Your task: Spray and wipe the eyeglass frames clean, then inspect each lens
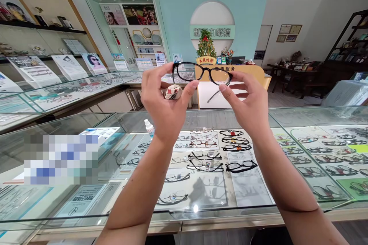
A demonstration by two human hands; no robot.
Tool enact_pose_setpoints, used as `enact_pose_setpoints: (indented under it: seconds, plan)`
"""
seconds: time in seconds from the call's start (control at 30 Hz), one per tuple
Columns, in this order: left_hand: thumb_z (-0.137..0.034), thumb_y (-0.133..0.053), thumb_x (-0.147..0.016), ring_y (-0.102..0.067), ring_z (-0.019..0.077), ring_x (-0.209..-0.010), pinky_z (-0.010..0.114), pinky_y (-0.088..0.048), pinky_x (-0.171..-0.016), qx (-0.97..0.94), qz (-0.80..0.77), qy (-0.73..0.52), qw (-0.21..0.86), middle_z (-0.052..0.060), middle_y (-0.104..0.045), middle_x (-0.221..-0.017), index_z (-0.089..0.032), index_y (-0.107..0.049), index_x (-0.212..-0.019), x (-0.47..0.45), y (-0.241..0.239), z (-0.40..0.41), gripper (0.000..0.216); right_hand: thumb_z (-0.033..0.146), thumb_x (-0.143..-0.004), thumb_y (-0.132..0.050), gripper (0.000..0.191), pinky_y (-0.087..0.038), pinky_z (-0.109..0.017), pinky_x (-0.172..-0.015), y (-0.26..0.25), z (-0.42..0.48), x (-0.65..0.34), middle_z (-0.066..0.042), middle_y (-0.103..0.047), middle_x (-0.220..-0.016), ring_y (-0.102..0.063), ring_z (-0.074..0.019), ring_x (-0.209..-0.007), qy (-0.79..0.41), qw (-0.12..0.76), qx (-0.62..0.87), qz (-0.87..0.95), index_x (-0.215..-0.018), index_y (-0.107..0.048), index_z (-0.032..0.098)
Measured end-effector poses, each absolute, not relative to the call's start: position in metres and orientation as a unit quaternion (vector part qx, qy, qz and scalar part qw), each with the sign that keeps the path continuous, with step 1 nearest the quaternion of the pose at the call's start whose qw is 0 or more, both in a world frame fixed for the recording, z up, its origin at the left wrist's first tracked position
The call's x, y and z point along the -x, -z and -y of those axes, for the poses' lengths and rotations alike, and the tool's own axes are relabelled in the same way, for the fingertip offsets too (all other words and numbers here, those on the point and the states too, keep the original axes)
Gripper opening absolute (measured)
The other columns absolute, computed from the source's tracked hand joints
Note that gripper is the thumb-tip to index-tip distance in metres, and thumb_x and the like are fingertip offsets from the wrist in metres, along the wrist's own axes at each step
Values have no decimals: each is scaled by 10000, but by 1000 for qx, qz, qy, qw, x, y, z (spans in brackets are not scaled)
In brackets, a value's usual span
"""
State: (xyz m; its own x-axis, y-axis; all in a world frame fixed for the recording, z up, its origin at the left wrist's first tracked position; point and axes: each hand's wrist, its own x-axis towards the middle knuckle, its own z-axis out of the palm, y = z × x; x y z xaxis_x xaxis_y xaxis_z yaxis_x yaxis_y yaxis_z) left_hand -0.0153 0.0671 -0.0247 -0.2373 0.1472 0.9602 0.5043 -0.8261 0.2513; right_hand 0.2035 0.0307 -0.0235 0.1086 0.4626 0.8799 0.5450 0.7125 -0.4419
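A pair of black-framed glasses (201, 72) is held up in front of me at about chest height, above a glass display counter (115, 122). My left hand (165, 101) pinches the left lens rim between thumb and fingers, and a crumpled cleaning cloth (171, 92) is tucked in its palm. My right hand (248, 103) pinches the right lens rim. One temple arm (213, 96) hangs down behind the frame.
Under the counter glass lie several rows of glasses (205, 153). A small white spray bottle (149, 127) stands on the counter near my left wrist. More glass cases and shelves run along the left; a reception desk (230, 84) with a plant stands behind.
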Motion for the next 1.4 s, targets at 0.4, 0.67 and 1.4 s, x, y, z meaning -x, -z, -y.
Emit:
enact_pose_setpoints:
  seconds: [0.4,0.67,1.4]
  plan:
    - [-550,-902,-872,-723,296,-1246,444,-626,-884,630,277,726,20,103,-781,-1303,-317,-717,-1316,6,26,-72,535,597,-1005,-717,524,-679,-613,-956,22,-21,-197,-125,-647,-1480,-618,-409,-1406,139,667,343,647,-1487,-624,413]
    - [-597,-937,-830,-704,320,-1320,442,-622,-950,612,216,761,4,102,-731,-1352,-334,-691,-1320,4,31,-81,609,611,-1035,-661,540,-693,-563,-944,25,-28,-194,-123,-624,-1520,-595,-403,-1442,166,657,331,656,-1522,-575,393]
    - [-569,-1012,-725,-647,348,-1236,461,-604,-922,563,215,791,103,103,-618,-1387,-331,-640,-1361,3,42,-81,774,519,-1057,-692,304,-677,-400,-882,24,-46,-205,-56,-766,-1321,-762,-253,-1211,-49,721,272,636,-1310,-739,357]
